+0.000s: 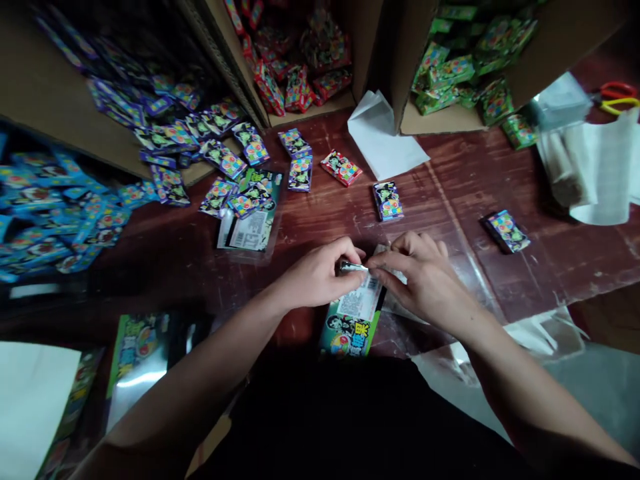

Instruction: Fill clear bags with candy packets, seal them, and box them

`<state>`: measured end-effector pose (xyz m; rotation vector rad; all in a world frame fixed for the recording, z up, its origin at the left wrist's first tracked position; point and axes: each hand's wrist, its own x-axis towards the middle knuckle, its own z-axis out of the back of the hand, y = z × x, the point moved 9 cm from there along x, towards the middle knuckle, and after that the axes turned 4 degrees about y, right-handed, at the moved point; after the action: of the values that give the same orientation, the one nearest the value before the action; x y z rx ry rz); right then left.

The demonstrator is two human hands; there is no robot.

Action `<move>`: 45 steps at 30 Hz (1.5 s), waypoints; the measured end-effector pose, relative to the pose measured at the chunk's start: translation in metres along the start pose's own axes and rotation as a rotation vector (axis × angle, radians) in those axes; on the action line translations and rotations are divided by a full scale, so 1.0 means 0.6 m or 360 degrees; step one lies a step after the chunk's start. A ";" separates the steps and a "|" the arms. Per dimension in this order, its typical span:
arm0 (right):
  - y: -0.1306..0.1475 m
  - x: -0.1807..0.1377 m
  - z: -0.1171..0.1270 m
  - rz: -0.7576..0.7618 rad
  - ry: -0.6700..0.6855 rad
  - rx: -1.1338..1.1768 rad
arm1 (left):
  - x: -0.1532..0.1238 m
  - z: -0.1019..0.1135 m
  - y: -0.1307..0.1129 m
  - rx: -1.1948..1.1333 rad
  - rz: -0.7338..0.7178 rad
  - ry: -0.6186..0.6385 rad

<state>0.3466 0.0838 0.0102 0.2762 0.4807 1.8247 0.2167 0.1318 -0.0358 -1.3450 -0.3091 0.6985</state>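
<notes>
A printed plastic bag point(350, 330) in green and black, with a white label, lies in front of my body. My left hand point(323, 272) is closed in a pinch at its upper end. A small dark and white edge shows between thumb and forefinger; it looks like part of the bag. From the other side, my right hand point(420, 273) pinches the same end, its fingertips almost meeting the left ones. Just beyond the hands lies a small purple candy packet point(388, 201). A red candy packet point(341, 167) is farther off, beside two purple packets point(300, 172).
Cardboard boxes hold purple packets point(165, 133), red packets point(297, 87) and green packets point(450, 73). Blue packets point(55, 207) are heaped at left. More printed bags point(250, 230) lie left of the hands. White paper point(383, 140), another packet point(506, 231) and scissors point(620, 100) are beyond and right.
</notes>
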 end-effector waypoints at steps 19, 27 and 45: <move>0.007 0.043 -0.024 -0.0201 -0.0595 0.1128 | -0.275 0.163 0.103 -0.0899 0.0185 -0.1352; 0.044 0.042 -0.058 -0.0228 -0.0865 0.1422 | -0.243 0.022 0.101 -0.0908 0.0228 -0.0852; 0.115 0.028 -0.079 0.0256 -0.0094 0.1402 | -0.211 -0.008 0.038 -0.0715 -0.0060 -0.0289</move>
<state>0.2627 0.0743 -0.0014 0.9820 1.2347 1.6498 0.1167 0.0509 -0.0355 -1.6972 -0.6652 0.7479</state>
